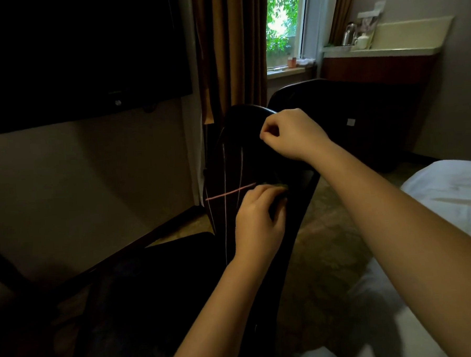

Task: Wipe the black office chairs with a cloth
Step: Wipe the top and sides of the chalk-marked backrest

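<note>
While the left hand works low on the backrest of the nearer chair, the right hand sits above it at the curved top rim. That rim arcs away to the left of the right hand. The backrest's right edge drops down between the two wrists. To the right of both arms a strip of patterned floor lies open between the chair and the white bed. To the left of the hands the wall stands close, and a brown curtain hangs just beyond the rim. A second chair stands behind the right hand, apart from the first.

That second chair carries a small pale tag, too small to read. The dark television up to the left of the hands has a mark on its lower edge, also illegible. A pink line crosses paler lines on the backrest, just left of the left hand.

The left hand is palm down with its fingers curled around a cloth, pressing it to the backrest; only a dim greenish scrap shows at the fingertips. The right hand is knuckles up, wrist bent, with fingers and thumb curled closed on the top rim.
</note>
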Demonstrator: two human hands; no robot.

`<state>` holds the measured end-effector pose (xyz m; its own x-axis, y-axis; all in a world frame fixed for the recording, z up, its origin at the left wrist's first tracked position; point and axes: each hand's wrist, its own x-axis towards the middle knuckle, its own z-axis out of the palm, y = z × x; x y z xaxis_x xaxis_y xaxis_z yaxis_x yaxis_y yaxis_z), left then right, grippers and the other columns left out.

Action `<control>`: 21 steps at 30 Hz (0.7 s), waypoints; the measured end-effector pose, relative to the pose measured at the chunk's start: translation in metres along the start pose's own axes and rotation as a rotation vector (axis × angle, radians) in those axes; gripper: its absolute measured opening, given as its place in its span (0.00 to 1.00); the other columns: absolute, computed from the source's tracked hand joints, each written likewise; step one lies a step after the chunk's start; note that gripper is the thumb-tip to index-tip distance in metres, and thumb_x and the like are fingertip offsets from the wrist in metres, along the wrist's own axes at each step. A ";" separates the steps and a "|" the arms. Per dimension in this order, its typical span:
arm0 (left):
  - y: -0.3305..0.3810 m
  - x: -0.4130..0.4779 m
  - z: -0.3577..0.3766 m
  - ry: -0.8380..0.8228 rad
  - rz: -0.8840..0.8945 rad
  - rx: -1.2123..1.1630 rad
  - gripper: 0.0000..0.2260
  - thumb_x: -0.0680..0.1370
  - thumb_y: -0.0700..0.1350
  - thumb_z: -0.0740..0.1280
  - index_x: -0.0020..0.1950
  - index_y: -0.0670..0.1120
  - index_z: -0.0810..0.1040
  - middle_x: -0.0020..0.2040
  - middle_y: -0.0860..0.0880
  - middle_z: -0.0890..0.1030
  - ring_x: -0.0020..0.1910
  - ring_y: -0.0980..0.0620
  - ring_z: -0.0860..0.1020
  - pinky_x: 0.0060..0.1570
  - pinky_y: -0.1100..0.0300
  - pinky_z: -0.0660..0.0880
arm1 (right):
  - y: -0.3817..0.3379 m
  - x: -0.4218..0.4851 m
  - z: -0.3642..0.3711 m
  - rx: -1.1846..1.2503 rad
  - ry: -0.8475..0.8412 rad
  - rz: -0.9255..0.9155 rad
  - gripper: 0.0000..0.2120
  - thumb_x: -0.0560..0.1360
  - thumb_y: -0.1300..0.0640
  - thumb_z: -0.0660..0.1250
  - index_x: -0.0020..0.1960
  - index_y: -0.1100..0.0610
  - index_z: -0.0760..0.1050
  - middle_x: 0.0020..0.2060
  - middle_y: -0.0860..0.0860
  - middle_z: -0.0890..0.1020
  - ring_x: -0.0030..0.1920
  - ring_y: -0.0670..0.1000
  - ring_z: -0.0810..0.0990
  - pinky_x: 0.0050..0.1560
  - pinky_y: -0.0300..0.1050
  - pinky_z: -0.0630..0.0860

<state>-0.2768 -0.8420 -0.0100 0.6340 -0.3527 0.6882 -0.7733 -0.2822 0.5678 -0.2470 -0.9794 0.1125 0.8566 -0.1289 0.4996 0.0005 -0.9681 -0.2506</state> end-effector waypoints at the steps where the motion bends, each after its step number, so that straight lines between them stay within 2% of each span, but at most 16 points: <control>1: 0.001 0.001 0.001 -0.003 0.019 0.007 0.11 0.76 0.41 0.69 0.58 0.45 0.80 0.54 0.52 0.79 0.56 0.55 0.75 0.56 0.65 0.72 | 0.001 0.000 0.000 0.000 0.002 -0.002 0.08 0.78 0.54 0.64 0.53 0.51 0.81 0.43 0.44 0.75 0.43 0.44 0.74 0.41 0.39 0.68; 4: -0.005 -0.006 0.003 -0.038 0.020 -0.006 0.14 0.74 0.38 0.70 0.60 0.46 0.79 0.56 0.52 0.78 0.59 0.56 0.74 0.58 0.66 0.71 | 0.003 -0.001 0.000 0.013 0.006 -0.003 0.08 0.79 0.53 0.64 0.53 0.52 0.81 0.42 0.44 0.76 0.42 0.44 0.74 0.39 0.38 0.68; 6: -0.012 -0.016 0.004 -0.048 -0.002 0.006 0.16 0.73 0.36 0.69 0.60 0.46 0.78 0.57 0.53 0.78 0.59 0.57 0.74 0.59 0.65 0.72 | 0.003 -0.001 -0.001 0.019 0.005 -0.003 0.08 0.79 0.53 0.64 0.53 0.52 0.81 0.43 0.45 0.77 0.43 0.45 0.75 0.41 0.39 0.69; 10: -0.033 -0.035 0.002 -0.033 -0.051 0.045 0.15 0.72 0.32 0.69 0.55 0.46 0.80 0.54 0.53 0.78 0.56 0.55 0.75 0.54 0.60 0.76 | 0.004 0.000 -0.001 0.028 0.004 -0.003 0.09 0.78 0.53 0.64 0.52 0.52 0.82 0.44 0.45 0.77 0.45 0.45 0.75 0.44 0.40 0.69; 15: -0.048 -0.054 -0.005 -0.076 -0.101 0.099 0.15 0.71 0.32 0.70 0.53 0.47 0.81 0.53 0.54 0.78 0.56 0.55 0.76 0.54 0.59 0.77 | 0.003 -0.001 -0.001 0.043 0.003 -0.007 0.08 0.79 0.53 0.64 0.53 0.52 0.81 0.46 0.46 0.78 0.46 0.44 0.75 0.45 0.40 0.69; 21: -0.045 -0.064 -0.009 -0.096 -0.151 0.105 0.15 0.73 0.35 0.70 0.57 0.48 0.80 0.53 0.56 0.77 0.55 0.58 0.75 0.55 0.66 0.73 | 0.002 -0.004 -0.002 0.044 0.013 -0.003 0.08 0.79 0.53 0.64 0.52 0.52 0.81 0.45 0.45 0.77 0.44 0.44 0.74 0.43 0.38 0.68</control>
<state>-0.2826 -0.7985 -0.0752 0.7429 -0.3818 0.5499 -0.6694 -0.4275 0.6076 -0.2509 -0.9811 0.1117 0.8497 -0.1290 0.5113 0.0264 -0.9580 -0.2854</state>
